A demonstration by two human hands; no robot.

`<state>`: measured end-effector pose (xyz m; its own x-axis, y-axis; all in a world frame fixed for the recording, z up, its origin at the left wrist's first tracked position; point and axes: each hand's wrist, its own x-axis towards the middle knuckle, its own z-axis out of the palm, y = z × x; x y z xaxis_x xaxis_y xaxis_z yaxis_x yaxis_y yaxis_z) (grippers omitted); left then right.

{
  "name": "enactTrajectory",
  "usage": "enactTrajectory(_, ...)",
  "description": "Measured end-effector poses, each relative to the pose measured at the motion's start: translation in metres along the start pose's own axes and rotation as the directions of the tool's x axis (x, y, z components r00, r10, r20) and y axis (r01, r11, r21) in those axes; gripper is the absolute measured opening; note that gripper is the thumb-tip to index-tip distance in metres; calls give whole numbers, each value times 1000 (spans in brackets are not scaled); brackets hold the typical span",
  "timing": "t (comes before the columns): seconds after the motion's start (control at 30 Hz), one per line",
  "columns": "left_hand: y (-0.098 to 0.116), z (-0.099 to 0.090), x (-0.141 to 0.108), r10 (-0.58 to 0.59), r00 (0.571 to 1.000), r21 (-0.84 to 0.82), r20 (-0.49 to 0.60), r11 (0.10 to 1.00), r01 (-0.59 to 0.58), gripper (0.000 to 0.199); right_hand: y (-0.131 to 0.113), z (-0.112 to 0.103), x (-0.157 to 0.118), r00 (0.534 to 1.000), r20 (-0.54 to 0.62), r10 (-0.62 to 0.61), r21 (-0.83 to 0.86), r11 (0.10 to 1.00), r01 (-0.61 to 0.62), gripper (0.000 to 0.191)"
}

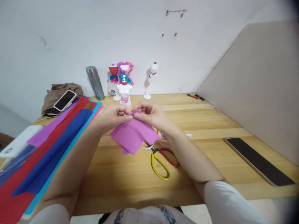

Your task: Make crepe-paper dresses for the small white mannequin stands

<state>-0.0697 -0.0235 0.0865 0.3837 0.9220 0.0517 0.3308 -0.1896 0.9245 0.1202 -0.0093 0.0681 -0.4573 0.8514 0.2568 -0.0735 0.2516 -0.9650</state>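
A piece of pink-purple cloth (134, 135) hangs in folds above the wooden table, pinched at its top edge by both hands. My left hand (116, 115) grips the cloth between thumb and fingers. Close beside it, nearly touching, my right hand (149, 115) pinches the same edge. Scissors (154, 150) with one yellow and one red handle lie on the table just below and right of the cloth, their blades partly hidden by it. Behind the hands stands a small white dress form (124, 90) with a pink band round its waist.
Red, blue and purple cloths (58, 140) cover the left side. Behind them are a phone (65, 100) on brown fabric and a flask (95, 83). Dressed mini forms (113, 77) stand by the wall. A dark, flat device (258, 160) lies right.
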Motion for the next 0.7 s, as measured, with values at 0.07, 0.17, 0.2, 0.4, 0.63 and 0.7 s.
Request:
enactTrajectory(0.07,0,-1,0,14,996,-30,-83,999,-17,27,-1,-5,-1,999,40,26,33,999,-27,30)
enactTrajectory(0.17,3,-7,-1,55,968,-62,-246,995,-73,28,-4,-16,-3,991,134,17,43,999,-23,38)
enactTrajectory(0.2,3,-9,-2,74,952,-61,-296,993,-96,26,-5,-20,-3,990,143,9,38,999,-14,38)
enactTrajectory(0.4,9,-12,-5,120,887,-14,-447,990,-140,16,-5,-36,-1,998,-65,15,-1,1000,-15,21)
enactTrajectory(0.63,10,-12,-5,173,884,84,-434,985,-151,16,-4,-40,2,991,-130,3,18,1000,-1,24)
enactTrajectory(0.7,10,-12,-6,174,885,79,-432,985,-155,16,-4,-41,2,990,-142,7,25,1000,-3,24)
